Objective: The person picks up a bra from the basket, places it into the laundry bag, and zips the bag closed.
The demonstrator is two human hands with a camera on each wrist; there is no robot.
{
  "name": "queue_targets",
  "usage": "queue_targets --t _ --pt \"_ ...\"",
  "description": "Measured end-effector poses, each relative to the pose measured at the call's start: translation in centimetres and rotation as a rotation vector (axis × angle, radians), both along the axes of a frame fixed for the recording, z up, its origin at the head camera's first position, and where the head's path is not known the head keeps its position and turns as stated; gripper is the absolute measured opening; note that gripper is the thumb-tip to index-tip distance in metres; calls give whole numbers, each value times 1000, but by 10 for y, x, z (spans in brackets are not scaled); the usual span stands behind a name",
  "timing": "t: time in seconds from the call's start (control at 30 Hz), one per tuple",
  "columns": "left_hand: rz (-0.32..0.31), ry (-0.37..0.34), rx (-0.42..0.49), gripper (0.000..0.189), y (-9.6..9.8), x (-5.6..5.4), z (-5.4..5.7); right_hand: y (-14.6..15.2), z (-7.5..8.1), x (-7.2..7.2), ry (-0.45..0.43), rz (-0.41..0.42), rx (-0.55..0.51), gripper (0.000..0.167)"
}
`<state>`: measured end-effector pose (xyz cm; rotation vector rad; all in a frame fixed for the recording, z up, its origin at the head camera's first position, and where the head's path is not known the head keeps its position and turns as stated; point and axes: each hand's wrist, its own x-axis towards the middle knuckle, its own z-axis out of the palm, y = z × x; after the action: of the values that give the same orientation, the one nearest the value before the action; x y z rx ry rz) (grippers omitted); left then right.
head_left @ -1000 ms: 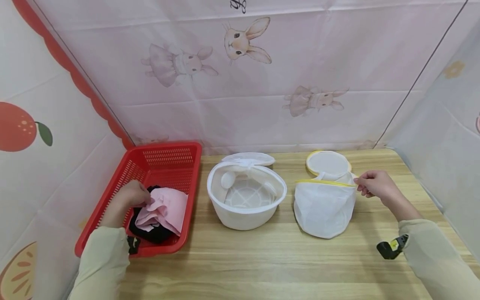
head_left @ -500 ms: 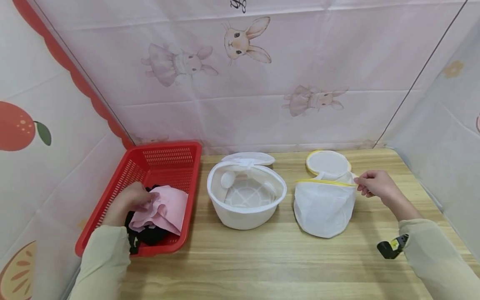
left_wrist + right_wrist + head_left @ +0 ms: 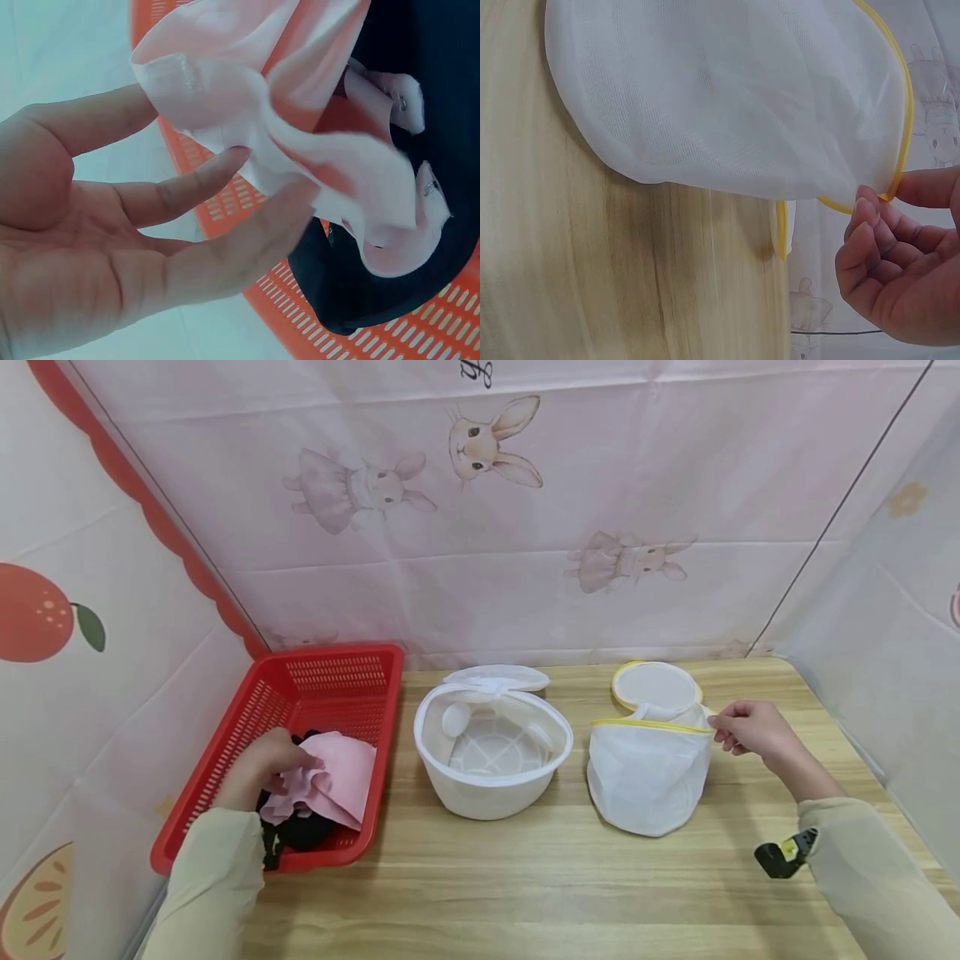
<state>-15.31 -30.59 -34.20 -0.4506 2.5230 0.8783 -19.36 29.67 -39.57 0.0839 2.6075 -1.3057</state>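
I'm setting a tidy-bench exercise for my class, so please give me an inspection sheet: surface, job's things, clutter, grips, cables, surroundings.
Surface: wood-grain tabletop, bearing a basket and two bags.
Job's things: red perforated basket holds pink cloth and black cloth; white mesh laundry bag, lid open; yellow-trimmed mesh laundry bag, lid open.
Clutter: nothing seen.
Grips: left grip touches the pink cloth, firmness unclear; right grip pinches the yellow-trimmed mesh laundry bag's rim.
Cables: nothing seen.
Surroundings: rabbit-print backdrop behind; fruit-print panel at left.
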Motion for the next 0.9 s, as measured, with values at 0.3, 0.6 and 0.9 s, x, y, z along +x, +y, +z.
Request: queue_targets --t 0.3,0.6,0.9 --pt "8 -1 29 22 -3 -8 -1 0 -2 -1 0 0 -10 25" --pt "36 6 16 22 -4 -8 6 2 -3 -2 4 8 -11 24" --pt "14 2 30 12 -3 -10 7 2 -3 -1 3 10 -12 23"
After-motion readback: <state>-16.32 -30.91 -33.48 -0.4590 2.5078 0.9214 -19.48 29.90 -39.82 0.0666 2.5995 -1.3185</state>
